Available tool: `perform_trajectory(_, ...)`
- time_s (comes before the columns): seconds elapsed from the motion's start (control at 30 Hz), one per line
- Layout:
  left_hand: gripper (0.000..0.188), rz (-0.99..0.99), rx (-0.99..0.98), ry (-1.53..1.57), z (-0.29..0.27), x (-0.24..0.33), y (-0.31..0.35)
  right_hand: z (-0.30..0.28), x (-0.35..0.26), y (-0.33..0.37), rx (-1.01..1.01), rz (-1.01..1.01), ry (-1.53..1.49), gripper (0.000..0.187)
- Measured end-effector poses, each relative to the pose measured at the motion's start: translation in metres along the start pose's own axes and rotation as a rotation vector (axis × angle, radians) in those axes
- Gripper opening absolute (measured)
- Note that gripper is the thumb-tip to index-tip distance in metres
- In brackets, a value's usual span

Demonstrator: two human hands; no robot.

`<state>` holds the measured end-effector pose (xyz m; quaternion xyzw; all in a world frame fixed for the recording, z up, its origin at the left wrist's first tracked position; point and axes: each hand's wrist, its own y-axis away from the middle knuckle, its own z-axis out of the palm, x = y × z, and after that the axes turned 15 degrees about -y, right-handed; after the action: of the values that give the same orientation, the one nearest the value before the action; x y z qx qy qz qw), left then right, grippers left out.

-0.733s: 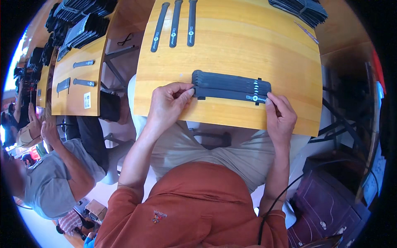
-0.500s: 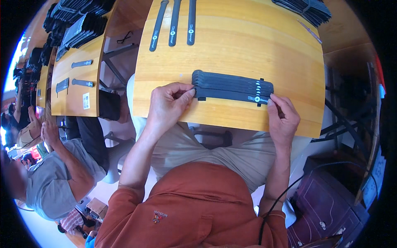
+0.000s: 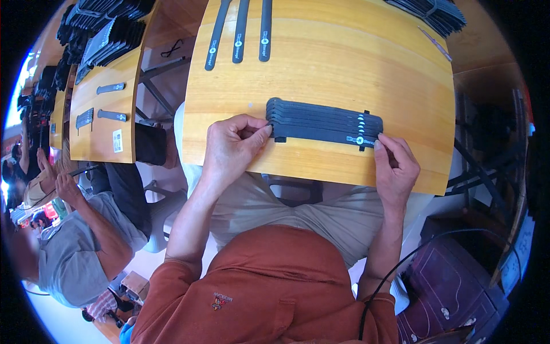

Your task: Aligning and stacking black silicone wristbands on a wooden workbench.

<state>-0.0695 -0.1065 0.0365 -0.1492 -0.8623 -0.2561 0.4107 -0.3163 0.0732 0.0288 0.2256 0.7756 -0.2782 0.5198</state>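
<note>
Squaring up a stack of black straps (image 3: 323, 121) on the counter (image 3: 321, 63), the person is working it from both ends. The left hand (image 3: 234, 148) is pinching the stack's left end between thumb and curled fingers; the right hand (image 3: 395, 163) is closing its fingertips on the right end, just beside the white printed mark and a thin black band crossing the stack. Compared with the pictures from moments ago, almost nothing is shifting: the stack is lying in the same place near the counter's front edge, fanned slightly so each strap's rounded end is showing, and both hands are keeping the same grip. That is suggesting a steady hold for aligning or binding rather than a lift or a carry.

Farther back on the counter, three loose straps (image 3: 239, 34) are lying side by side, well apart from the stack, and a pile of more straps (image 3: 435, 12) is sitting at the far right corner, with a thin stick near it. Nothing is lying between the hands and the stack, so the way is open.

To the left, a second counter (image 3: 106, 109) is carrying a few single straps and a heap of dark ones at its far end. Another person in a grey shirt (image 3: 74, 258) is sitting beside it, well clear of this work.
</note>
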Motion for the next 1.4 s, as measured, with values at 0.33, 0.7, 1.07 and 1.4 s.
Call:
perform_trajectory(0.33, 0.01, -0.025, 0.035, 0.021, 0.0012, 0.0021, 0.0008, -0.0004, 0.0033, -0.0002, -0.005, -0.02, 0.007, 0.014)
perform_trajectory(0.7, 0.009, -0.008, 0.023, 0.022, 0.0013, 0.0006, 0.0009, 0.0002, 0.0016, -0.0004, 0.006, -0.002, 0.013, 0.013)
perform_trajectory(1.07, 0.008, 0.015, 0.03, 0.0, 0.0013, 0.0003, 0.0018, -0.0012, 0.0008, -0.0002, -0.008, 0.015, 0.027, 0.014)
perform_trajectory(1.4, 0.008, -0.002, 0.042, -0.025, 0.0041, 0.0001, 0.0011, -0.0002, 0.0026, -0.001, 0.009, -0.013, 0.001, 0.012)
